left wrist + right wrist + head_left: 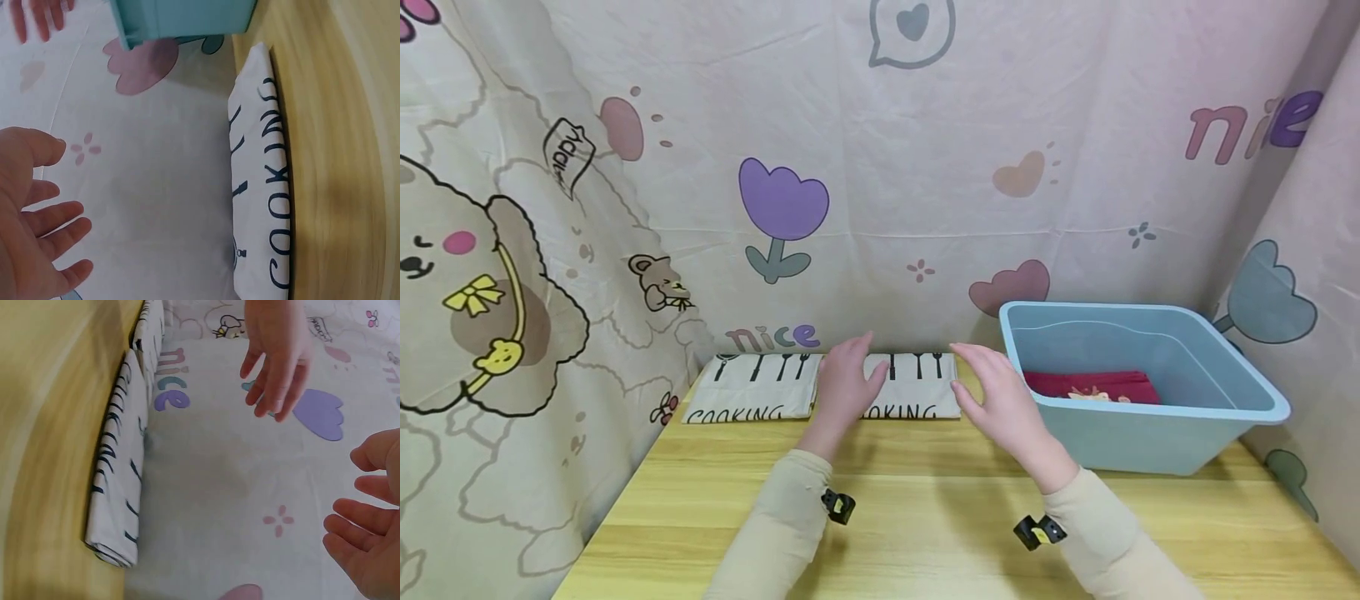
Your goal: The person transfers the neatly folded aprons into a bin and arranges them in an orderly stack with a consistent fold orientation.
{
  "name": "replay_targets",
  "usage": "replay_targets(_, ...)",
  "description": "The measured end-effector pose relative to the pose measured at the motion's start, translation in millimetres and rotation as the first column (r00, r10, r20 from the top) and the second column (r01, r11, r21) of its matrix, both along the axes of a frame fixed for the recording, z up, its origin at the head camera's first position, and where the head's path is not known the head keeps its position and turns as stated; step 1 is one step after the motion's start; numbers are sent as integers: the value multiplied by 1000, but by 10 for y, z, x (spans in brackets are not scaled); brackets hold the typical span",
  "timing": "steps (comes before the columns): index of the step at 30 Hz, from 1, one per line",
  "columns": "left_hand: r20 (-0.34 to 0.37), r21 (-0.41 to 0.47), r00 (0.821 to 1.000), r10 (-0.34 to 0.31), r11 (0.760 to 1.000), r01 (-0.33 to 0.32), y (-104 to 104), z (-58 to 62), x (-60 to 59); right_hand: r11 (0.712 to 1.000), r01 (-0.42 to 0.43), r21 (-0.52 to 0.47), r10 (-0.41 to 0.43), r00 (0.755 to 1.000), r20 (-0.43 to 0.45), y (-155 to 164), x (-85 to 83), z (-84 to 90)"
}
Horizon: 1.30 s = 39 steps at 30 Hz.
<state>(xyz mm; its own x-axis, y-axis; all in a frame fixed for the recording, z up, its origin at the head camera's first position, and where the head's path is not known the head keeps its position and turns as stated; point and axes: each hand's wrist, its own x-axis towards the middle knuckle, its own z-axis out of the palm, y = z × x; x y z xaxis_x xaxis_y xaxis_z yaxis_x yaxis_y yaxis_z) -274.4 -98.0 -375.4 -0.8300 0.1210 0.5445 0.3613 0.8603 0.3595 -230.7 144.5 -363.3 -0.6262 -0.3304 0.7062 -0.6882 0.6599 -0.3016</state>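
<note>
the right folded cloth (913,387) lies flat at the back edge of the bench (925,517), against the printed backdrop (880,167), directly ahead of both hands. its long axis runs left to right, the "cooking" print facing the person. left hand (844,385) hovers over its left end, nearer; right hand (1003,400) hangs off its right end. both hands are relaxed, fingers spread, holding nothing.

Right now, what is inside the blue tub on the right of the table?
Inside the blue tub lies a folded dark red cloth with a pale printed motif on top. The tub's near wall covers the cloth's front and most of the floor, so anything else there is hidden.
</note>
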Motion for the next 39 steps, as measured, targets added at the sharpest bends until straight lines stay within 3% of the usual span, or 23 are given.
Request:
replay_targets(6,102,149,995,8,989,-23,-140,-28,-79,999,30,-45,-25,994,107,-87,-113,-156)
replay_targets(10,186,256,982,-12,966,-37,-209,-97,-134,994,68,-87,-51,981,186,-107,-212,-290)
replay_targets(13,259,359,965,-33,931,-64,-254,-169,-185,989,84,-124,-50,965,259,-117,-294,-403)
replay_targets(17,336,493,939,-69,863,-113,-314,-274,-258,978,103,-182,-35,938,345,-130,-397,-526)
replay_targets(21,396,547,915,-83,821,-162,-371,-362,-323,964,143,-224,-38,908,417,-135,-503,-611)
replay_targets(30,482,533,874,-51,810,-246,-489,-485,-477,933,238,-271,-51,832,553,-140,-757,-752)
replay_targets(39,508,517,861,-34,812,-273,-566,-589,-607,912,341,-231,-105,734,670,-163,-968,-860)
